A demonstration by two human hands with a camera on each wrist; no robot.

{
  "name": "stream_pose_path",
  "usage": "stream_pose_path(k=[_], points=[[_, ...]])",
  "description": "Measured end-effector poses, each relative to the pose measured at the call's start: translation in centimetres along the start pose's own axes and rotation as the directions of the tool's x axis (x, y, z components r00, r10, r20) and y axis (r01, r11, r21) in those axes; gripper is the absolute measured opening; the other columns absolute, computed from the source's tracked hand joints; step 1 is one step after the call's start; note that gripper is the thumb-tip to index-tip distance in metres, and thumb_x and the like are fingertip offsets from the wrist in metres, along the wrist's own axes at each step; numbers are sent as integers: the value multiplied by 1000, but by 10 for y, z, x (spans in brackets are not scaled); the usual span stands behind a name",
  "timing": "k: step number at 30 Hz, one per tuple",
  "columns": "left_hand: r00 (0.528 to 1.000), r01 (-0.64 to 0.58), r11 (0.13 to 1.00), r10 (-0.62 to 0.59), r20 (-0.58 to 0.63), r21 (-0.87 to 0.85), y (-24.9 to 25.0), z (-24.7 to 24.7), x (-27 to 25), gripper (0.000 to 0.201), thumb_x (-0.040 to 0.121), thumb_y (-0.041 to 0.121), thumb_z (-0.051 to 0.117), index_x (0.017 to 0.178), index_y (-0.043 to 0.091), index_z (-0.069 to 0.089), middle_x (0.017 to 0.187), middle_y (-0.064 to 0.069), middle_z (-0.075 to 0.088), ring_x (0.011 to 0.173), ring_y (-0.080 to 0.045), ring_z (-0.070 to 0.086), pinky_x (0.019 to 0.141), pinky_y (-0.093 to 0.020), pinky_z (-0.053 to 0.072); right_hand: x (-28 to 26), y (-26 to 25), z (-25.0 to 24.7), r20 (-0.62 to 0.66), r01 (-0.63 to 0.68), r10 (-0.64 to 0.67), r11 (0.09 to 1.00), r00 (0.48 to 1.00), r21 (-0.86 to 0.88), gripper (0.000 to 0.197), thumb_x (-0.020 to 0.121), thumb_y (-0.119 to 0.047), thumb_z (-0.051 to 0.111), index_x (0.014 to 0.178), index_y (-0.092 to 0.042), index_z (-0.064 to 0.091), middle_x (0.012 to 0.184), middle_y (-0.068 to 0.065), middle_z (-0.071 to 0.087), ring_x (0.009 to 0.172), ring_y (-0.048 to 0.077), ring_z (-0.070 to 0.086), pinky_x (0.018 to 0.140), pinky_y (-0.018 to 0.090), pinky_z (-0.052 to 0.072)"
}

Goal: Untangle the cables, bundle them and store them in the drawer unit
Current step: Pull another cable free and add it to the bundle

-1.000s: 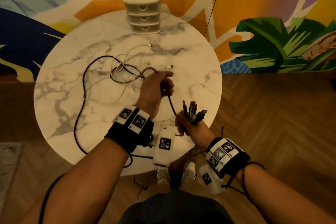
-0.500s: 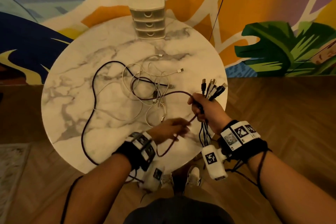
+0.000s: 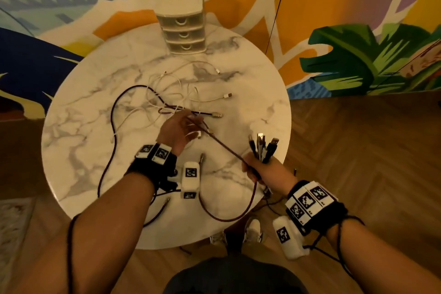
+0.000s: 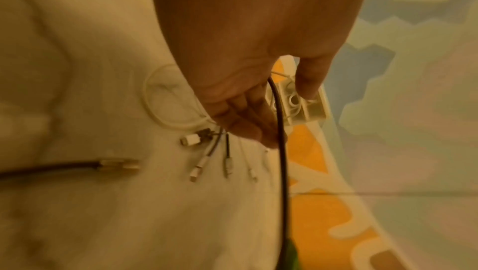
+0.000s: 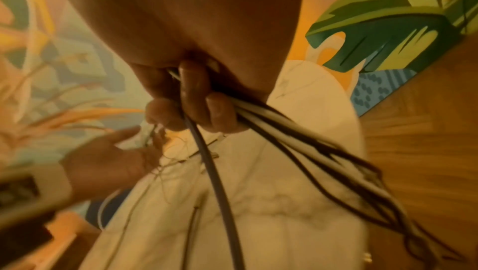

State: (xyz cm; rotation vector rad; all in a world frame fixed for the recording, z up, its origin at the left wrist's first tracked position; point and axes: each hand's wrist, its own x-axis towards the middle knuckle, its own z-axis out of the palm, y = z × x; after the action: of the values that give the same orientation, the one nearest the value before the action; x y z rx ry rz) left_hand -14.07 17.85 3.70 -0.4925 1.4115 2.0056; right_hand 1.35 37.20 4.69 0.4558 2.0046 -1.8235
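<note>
Untangling stage, judged from the layout: the cables are partly gathered and none is yet bundled or stored.

The right hand, at lower right of the head view, is closed round a sheaf of cable ends whose plugs stand up above the fist; the right wrist view shows the fingers curled over several dark and white leads that trail down toward the lower right of the frame. A dark braided cable runs taut from this fist up and left to the left hand, which sits at frame centre over the tangle. The left hand is loosely cupped with fingers partly spread; the cable passes across its palm, seen also in the left wrist view, but whether the fingers actually pinch it cannot be told.

The remaining white and dark cables lie looped on the marble surface, centre of frame. The drawer unit stands at the top centre edge of the surface, all three drawers closed.

The next move probably calls for drawing the braided cable free of the white loops without dragging them along, then adding its end to the sheaf.

No brand or legible writing is visible; the only markings are black-and-white square codes on the wrist bands.
</note>
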Motion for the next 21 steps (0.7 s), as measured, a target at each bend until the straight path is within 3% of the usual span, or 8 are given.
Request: stream_pose_path(k=[2, 4, 6, 9, 11, 15, 18, 21], points=[[993, -64, 989, 50, -103, -133, 12, 4, 3, 25, 96, 26, 42, 77, 14, 53, 60, 1, 66, 50, -9, 57, 43, -18, 36, 1, 13, -5, 27, -44, 47, 994, 999, -103, 39, 101, -25, 39, 70, -9, 57, 53, 5, 49, 37, 3, 37, 43, 11, 31], [964, -136, 982, 101, -246, -132, 25, 1, 3, 27, 97, 27, 41, 77, 14, 54, 60, -1, 66, 48, -10, 54, 44, -19, 35, 6, 21, -11, 0, -77, 78, 983, 997, -169, 39, 100, -27, 40, 71, -10, 59, 56, 4, 53, 39, 2, 40, 47, 13, 33], [934, -128, 991, 132, -332, 32, 21, -4, -4, 27, 96, 25, 44, 73, 14, 54, 63, -3, 63, 53, -14, 54, 46, -20, 37, 14, 30, -17, -85, -103, 88, 977, 992, -188, 37, 100, -26, 42, 73, -12, 64, 65, 3, 62, 52, 1, 52, 58, 15, 39], [942, 16, 929, 110, -317, 371, -8, -8, -19, 24, 92, 23, 52, 70, 14, 57, 62, -2, 50, 51, -13, 44, 44, -19, 35, 28, 30, -26, -356, -110, 54, 984, 933, -137, 30, 99, -29, 42, 85, -23, 69, 87, -1, 68, 85, 17, 61, 77, 30, 43], [954, 46, 931, 68, -293, 363, -21, -8, -27, 23, 91, 21, 54, 70, 13, 59, 57, -1, 44, 45, -11, 38, 41, -17, 29, 33, 14, -24, -451, -54, -22, 986, 892, -155, 33, 100, -33, 38, 102, -24, 69, 96, -6, 66, 91, 13, 57, 79, 27, 38], [984, -3, 970, 45, -170, 243, -25, 12, -46, 20, 93, 22, 53, 80, 9, 62, 56, -1, 53, 47, -12, 47, 43, -21, 35, 36, -19, 13, -283, 40, -121, 960, 951, -276, 40, 95, -47, 39, 113, -24, 66, 108, -3, 67, 99, 17, 59, 92, 34, 44], [991, -55, 967, 83, -104, 250, -31, 27, -55, 17, 93, 20, 54, 85, 7, 62, 56, -2, 53, 49, -12, 49, 44, -23, 39, 40, -21, 42, -34, -19, 10, 959, 999, -282, 37, 96, -44, 41, 93, -23, 71, 88, 4, 71, 87, 29, 63, 85, 43, 48], [986, -24, 971, 62, -152, 239, -32, 21, -54, 12, 90, 14, 56, 81, 8, 60, 56, -2, 48, 46, -12, 45, 43, -23, 37, 35, -19, 41, -45, -24, 11, 958, 999, -284, 39, 95, -42, 44, 67, -23, 62, 76, 13, 63, 68, 26, 56, 72, 42, 48]])
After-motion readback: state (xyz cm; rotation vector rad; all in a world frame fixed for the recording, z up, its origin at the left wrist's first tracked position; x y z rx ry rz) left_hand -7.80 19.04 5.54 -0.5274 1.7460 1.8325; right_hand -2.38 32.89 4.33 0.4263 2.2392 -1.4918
